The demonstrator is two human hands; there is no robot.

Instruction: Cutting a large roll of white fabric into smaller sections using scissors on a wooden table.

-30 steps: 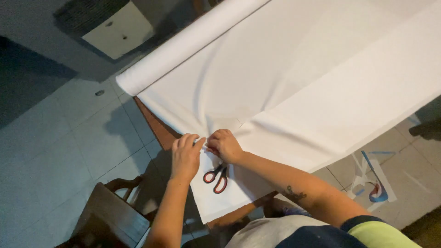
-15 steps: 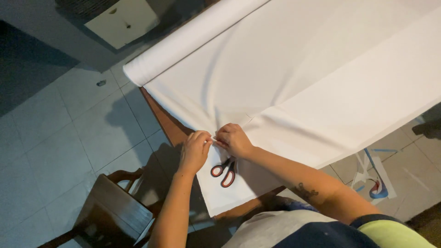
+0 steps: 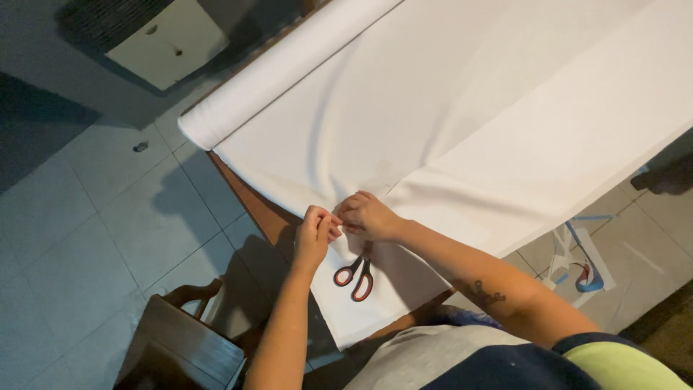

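A wide sheet of white fabric (image 3: 462, 123) lies unrolled over a brown table (image 3: 256, 209), with its roll (image 3: 281, 68) at the far edge. My left hand (image 3: 315, 235) and my right hand (image 3: 368, 215) meet at the fabric's near edge, both pinching the cloth between fingertips. Scissors with red and black handles (image 3: 355, 274) rest on the fabric just below my hands, touched by neither.
A dark wooden chair (image 3: 180, 339) stands on the tiled floor (image 3: 94, 238) at the lower left. A pale cabinet (image 3: 166, 43) is at the top left. Paper sheets with a red and blue object (image 3: 585, 271) lie on the floor at the right.
The view has shifted slightly. My hands stay together at the fabric edge, with the fingertips now drawn closer in a pinch. The scissors have not moved.
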